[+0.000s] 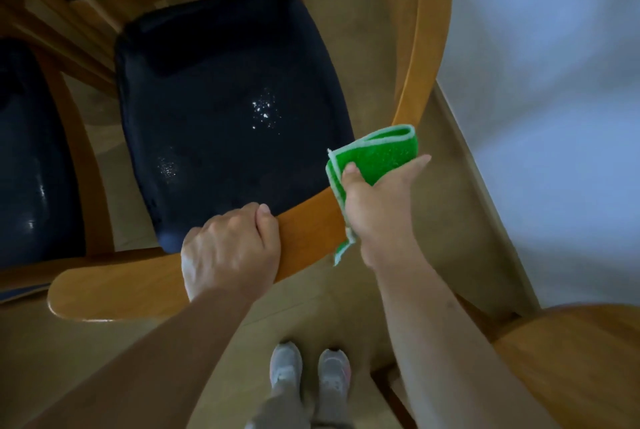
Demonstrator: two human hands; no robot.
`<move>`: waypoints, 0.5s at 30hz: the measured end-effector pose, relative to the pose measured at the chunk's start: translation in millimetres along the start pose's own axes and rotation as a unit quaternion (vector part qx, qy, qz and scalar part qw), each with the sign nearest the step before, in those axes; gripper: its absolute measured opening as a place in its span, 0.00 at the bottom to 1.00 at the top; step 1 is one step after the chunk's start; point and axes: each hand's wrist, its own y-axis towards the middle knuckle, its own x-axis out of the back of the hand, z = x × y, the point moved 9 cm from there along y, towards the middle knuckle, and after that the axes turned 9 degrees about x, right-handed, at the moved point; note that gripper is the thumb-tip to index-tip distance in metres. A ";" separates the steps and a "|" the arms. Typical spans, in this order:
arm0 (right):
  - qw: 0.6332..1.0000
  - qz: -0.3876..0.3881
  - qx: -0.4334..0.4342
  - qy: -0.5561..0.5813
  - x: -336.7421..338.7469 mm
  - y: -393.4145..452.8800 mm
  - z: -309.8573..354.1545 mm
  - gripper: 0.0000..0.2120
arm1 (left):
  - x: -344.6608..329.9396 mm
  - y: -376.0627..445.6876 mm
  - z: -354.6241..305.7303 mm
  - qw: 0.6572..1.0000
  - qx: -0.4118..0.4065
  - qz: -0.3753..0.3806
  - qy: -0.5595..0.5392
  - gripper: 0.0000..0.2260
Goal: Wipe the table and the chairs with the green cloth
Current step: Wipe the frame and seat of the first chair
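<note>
Head view: the left hand (230, 248) curls its fingers over the near chair (311, 220) back rail. Just right, the right hand (375, 201) pinches the folded green cloth (377, 155) against the rail's right end.

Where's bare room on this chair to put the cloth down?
The dark seat lies bare between its front edge and the backrest rail. The rail is crowded: left hand grips it, right hand holds the green cloth there.
</note>
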 end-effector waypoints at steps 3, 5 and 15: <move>0.998 -0.032 0.026 -0.039 13.9 25.0 20.5 0.54 | 0.3 0.5 1.0 1.000 0.003 -0.003 0.000 0.20; 0.995 -0.062 0.031 -0.072 19.9 37.0 27.6 0.54 | 0.5 0.2 0.2 1.000 0.000 -0.004 -0.005 0.20; 0.988 -0.146 -0.041 0.039 18.2 7.2 -4.2 0.29 | 0.6 1.1 -0.4 1.000 -0.001 -0.002 0.004 0.19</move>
